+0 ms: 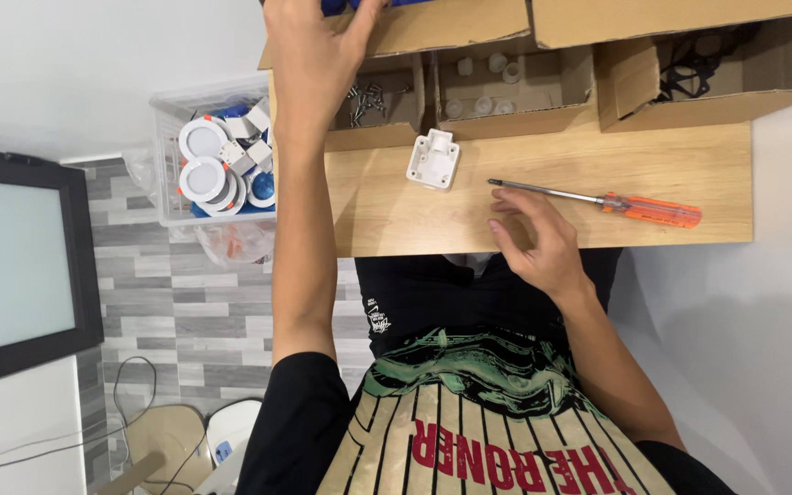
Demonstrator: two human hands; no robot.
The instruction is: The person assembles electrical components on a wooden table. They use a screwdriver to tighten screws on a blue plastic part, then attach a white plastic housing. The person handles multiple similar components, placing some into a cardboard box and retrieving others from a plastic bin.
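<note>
Left hand: our left hand (315, 50) reaches far forward to the top edge of the view, fingers spread over the flap of a brown cardboard box (433, 26); a bit of blue shows just past the fingertips, but we cannot tell whether the hand grips it.
Right hand: our right hand (538, 240) rests near the front edge of the light wooden tabletop (671, 160), fingers loosely curled and half open, holding nothing.
Screwdriver: a screwdriver with a clear orange plastic handle and a thin steel shaft (611, 202) lies flat just beyond our right hand, tip close above the fingers, handle pointing away to the right.
White part: a small square white plastic housing (433, 159) lies on the tabletop between our two hands, ahead and left of the right one.
Open boxes: just right of our left wrist sits a cardboard compartment of loose metal screws (367, 99); next to it, a compartment of small white plastic caps (488, 82).
Bin: left of our left forearm stands a clear plastic bin of round white light fittings (217, 160).
</note>
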